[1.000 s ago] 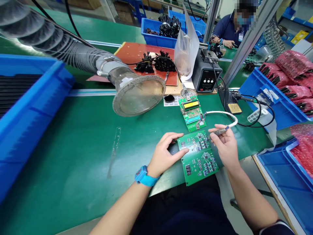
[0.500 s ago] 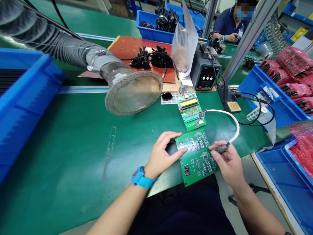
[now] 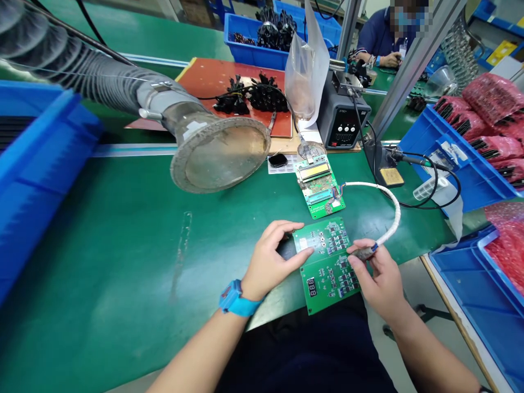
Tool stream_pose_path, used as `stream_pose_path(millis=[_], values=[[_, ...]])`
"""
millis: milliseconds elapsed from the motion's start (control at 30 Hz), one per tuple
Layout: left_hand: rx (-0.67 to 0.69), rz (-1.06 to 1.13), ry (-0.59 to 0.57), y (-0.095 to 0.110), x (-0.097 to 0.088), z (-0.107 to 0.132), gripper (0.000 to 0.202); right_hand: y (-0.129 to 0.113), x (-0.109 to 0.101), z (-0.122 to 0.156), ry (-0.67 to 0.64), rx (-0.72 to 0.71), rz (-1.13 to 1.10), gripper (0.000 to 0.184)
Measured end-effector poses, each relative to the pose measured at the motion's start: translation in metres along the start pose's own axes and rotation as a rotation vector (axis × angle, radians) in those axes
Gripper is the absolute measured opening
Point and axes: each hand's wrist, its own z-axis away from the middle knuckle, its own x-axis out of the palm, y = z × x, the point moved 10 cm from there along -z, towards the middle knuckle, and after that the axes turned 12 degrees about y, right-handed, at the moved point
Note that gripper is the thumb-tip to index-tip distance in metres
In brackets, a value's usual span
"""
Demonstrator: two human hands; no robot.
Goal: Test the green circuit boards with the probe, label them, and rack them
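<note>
A green circuit board panel (image 3: pixel 323 280) of two joined halves overhangs the bench's front edge, with a dark three-digit display on its lower half. My left hand (image 3: pixel 272 254) grips the panel's left side, thumb on top and fingers along the upper left edge. Between the thumb and fingers of my right hand (image 3: pixel 380 275) is a grey, tape-wrapped probe (image 3: pixel 362 252). Its tip meets the panel's right side near the joint between the halves; my fingers hide the exact contact. A white-sleeved cable (image 3: pixel 396 210) runs from the probe to a smaller green board with a yellow screen (image 3: pixel 321 188).
A fume extraction hood (image 3: pixel 221 155) hangs left of the boards. Behind stand a soldering station (image 3: pixel 346 117) and black cable bundles (image 3: pixel 266 94). The soldering iron (image 3: pixel 415 160) rests in its stand. Blue bins (image 3: pixel 36 164) flank the bench, and a co-worker (image 3: pixel 379 35) sits across.
My right hand has shifted slightly left with the probe, further over the panel's right side. My left hand keeps its grip. The view has moved a little.
</note>
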Motion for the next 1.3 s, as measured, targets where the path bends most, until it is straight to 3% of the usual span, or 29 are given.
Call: stream_pose_path(millis=[400,700,867,1000,1133,1200,1300], values=[[0.009,-0.01,0.002,0.0,-0.001,0.0,0.035,0.008,-0.003,0.006,0.14,-0.066,-0.018,0.013],[-0.041,0.025,-0.05,-0.003,0.001,0.0,0.035,0.004,-0.001,0.01,0.035,-0.102,-0.034,0.026],[-0.12,0.017,-0.15,-0.007,0.005,-0.002,0.036,0.001,0.001,0.011,0.068,-0.16,-0.035,0.025],[-0.144,0.0,-0.158,-0.006,0.004,-0.004,0.035,0.002,0.0,0.011,0.118,-0.187,-0.041,0.022],[-0.164,0.023,-0.192,-0.006,0.002,-0.005,0.038,0.005,0.002,0.013,0.085,-0.18,-0.085,0.024],[-0.2,0.076,-0.23,-0.01,0.004,-0.008,0.037,0.005,0.002,0.014,0.065,-0.178,-0.112,0.026],[-0.373,0.19,-0.21,-0.031,0.008,-0.024,0.038,0.006,0.003,0.014,0.045,-0.167,-0.13,0.027]])
